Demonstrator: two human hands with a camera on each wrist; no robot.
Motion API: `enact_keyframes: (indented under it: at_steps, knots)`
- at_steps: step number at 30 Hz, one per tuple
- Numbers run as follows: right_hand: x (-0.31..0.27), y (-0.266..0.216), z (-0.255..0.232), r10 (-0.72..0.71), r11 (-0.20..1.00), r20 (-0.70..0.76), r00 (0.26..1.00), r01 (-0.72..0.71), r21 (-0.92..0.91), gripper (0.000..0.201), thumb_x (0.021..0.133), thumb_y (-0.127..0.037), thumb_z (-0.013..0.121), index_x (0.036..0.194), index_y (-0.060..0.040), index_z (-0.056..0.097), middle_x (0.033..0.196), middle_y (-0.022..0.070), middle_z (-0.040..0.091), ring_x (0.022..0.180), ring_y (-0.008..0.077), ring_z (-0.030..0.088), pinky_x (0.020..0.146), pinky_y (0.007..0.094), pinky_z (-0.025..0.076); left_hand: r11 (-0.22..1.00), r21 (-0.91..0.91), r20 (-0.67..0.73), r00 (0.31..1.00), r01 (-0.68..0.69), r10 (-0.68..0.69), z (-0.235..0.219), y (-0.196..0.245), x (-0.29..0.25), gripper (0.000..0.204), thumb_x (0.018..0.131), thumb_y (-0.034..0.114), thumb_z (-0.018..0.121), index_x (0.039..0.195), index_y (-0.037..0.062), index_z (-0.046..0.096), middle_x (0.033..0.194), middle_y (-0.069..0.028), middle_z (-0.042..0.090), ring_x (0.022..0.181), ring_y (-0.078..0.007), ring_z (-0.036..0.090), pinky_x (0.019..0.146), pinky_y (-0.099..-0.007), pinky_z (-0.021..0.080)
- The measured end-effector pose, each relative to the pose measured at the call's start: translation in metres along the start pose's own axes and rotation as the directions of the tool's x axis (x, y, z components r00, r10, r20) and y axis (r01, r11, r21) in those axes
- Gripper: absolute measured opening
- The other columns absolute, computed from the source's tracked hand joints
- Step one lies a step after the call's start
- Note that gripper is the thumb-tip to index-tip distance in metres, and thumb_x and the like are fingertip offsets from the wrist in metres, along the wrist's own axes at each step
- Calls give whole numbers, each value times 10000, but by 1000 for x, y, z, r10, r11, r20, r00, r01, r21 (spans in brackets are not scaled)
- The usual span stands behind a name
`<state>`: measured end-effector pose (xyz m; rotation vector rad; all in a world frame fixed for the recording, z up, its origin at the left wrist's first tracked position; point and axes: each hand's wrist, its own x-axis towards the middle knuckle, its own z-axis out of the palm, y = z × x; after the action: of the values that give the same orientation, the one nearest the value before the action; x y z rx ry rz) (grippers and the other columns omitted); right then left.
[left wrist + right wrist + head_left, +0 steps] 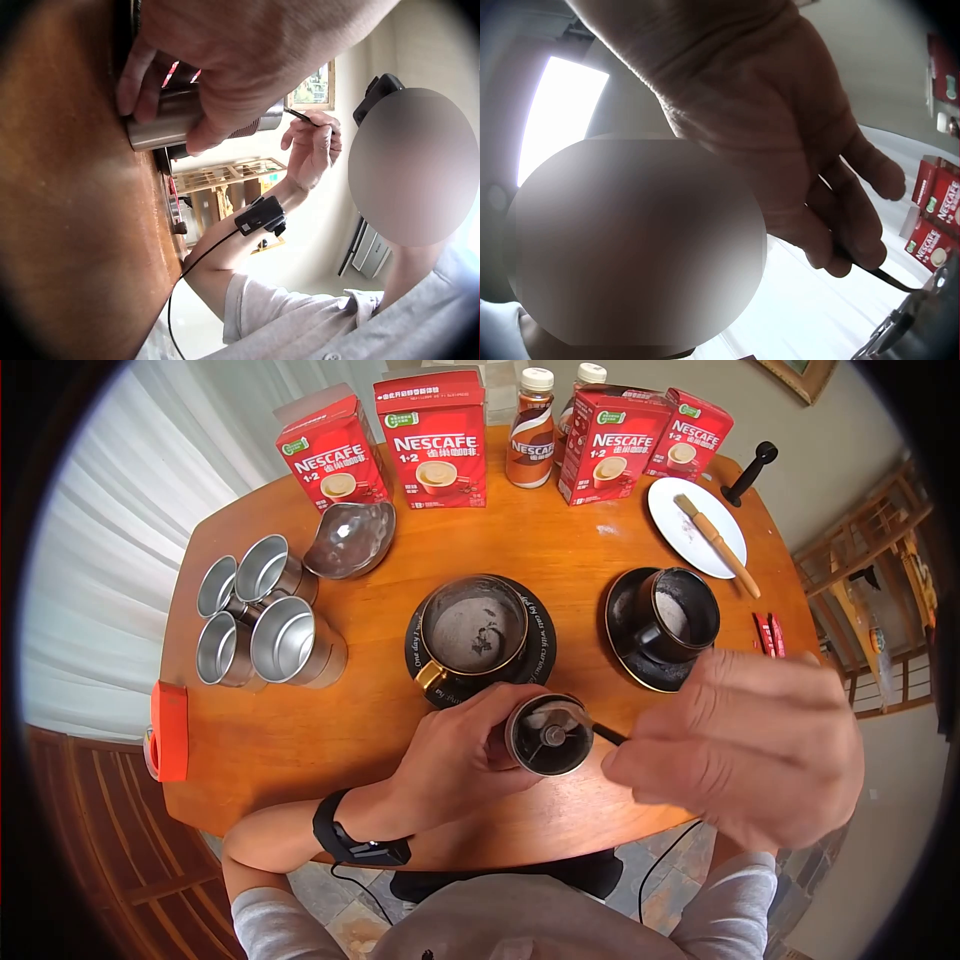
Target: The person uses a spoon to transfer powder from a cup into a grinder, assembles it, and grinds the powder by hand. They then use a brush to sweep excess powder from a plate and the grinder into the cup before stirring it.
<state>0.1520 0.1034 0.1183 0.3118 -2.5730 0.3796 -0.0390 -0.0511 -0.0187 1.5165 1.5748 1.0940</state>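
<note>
The left hand (465, 735) has its fingers wrapped round the grinder (161, 131), thumb on one side and fingertips on the other, with no gap left to the metal. The right hand (745, 745) pinches the tool (609, 734) by its thin dark handle, its tip inside the grinder's mouth just beside the left fingers. The grinder's mouth faces up towards the person; whether its base touches the desk (370, 610) I cannot tell. It looks like stiff steel — probably fairly heavy for its size, hardly fragile, and a little slippery on the smooth lower wall, so a grip round the body with the rim left free seems best. The tool seems light and is best pinched well back from the tip. Just beyond the left fingers stands the gold-handled cup (473, 588) with grey powder in it; beyond the right fingers is the black cup (660, 645), then a plate (668, 545) with a brush (712, 540). Steel cups (328, 655) stand to the left of the left fingers, and red boxes (435, 455) line the far edge. The desk is glossy orange wood; around it are a pale curtain (110, 490) and wooden shelves (232, 174).
</note>
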Motion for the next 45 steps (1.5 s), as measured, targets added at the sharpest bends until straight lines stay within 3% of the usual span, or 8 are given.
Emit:
enact_keyframes:
  at_steps: [14, 20, 25, 29, 31, 35, 38, 45]
  knots:
    - [4, -18, 5, 7, 995, -61, 998, -13, -99, 313, 631, -174, 807, 886, 5, 774, 724, 100, 697, 541, 176, 599, 416, 264, 421, 1000, 2, -12, 1000, -27, 27, 2, -3, 1, 625, 810, 174, 904, 1355, 84, 613, 1163, -104, 746, 1003, -260, 772, 845, -368, 617]
    - [-1, 8, -13, 14, 998, 7, 1000, -15, 69, 189, 829, -154, 798, 893, 22, 776, 749, 118, 724, 570, 192, 641, 514, 284, 490, 1000, 13, -5, 1000, -13, 13, 1, -4, 0, 643, 806, 204, 906, 1362, 82, 608, 1176, -118, 745, 1028, -297, 763, 857, -385, 612]
    - [3, 15, -11, 399, 865, -132, 907, -325, 382, 192, 936, -127, 690, 918, 49, 766, 757, 121, 739, 621, 160, 683, 538, 263, 507, 992, -37, 48, 992, 118, -116, -1, 1, 0, 629, 808, 87, 908, 1365, 62, 615, 1188, -60, 743, 1068, -122, 719, 916, -306, 592]
    - [19, 11, -3, 766, 556, -55, 640, -618, 555, 213, 989, -140, 658, 1000, 45, 763, 779, 101, 753, 636, 94, 671, 528, 207, 491, 999, -17, 20, 999, 29, -29, 2, -9, 0, 659, 812, 237, 900, 1371, 70, 595, 1181, -133, 741, 1033, -305, 759, 855, -411, 613]
    - [20, 27, 21, 756, 505, -7, 655, -576, 643, 201, 1039, -144, 654, 1062, 17, 771, 841, 68, 778, 683, 43, 663, 528, 180, 471, 1000, -5, 6, 1000, 16, -16, 2, -8, 0, 659, 813, 244, 901, 1369, 69, 593, 1180, -137, 740, 1036, -307, 758, 858, -417, 612]
    - [27, 47, 61, 761, 476, 112, 639, -667, 573, 215, 1016, -119, 648, 1074, 54, 761, 807, 63, 765, 726, 90, 679, 672, 254, 538, 1000, 4, 6, 1000, -1, 1, 3, -11, 1, 657, 818, 248, 900, 1368, 67, 591, 1184, -140, 740, 1038, -316, 758, 863, -413, 614]
    - [23, 60, 78, 744, 535, 160, 649, -721, 440, 239, 1036, -186, 682, 1095, 31, 764, 852, 55, 760, 750, 85, 676, 640, 250, 532, 995, -7, 62, 993, 104, -103, -2, -1, 1, 663, 830, 111, 898, 1407, 57, 576, 1251, -70, 723, 1084, -113, 719, 871, -294, 618]
    - [17, 61, 58, 696, 657, 192, 692, -722, 217, 268, 971, -216, 706, 1000, 44, 766, 783, 176, 739, 719, 292, 726, 710, 408, 557, 990, -31, 43, 989, 141, -140, -2, -2, 1, 637, 823, 130, 909, 1374, 50, 600, 1171, -59, 740, 1054, -110, 713, 895, -304, 596]
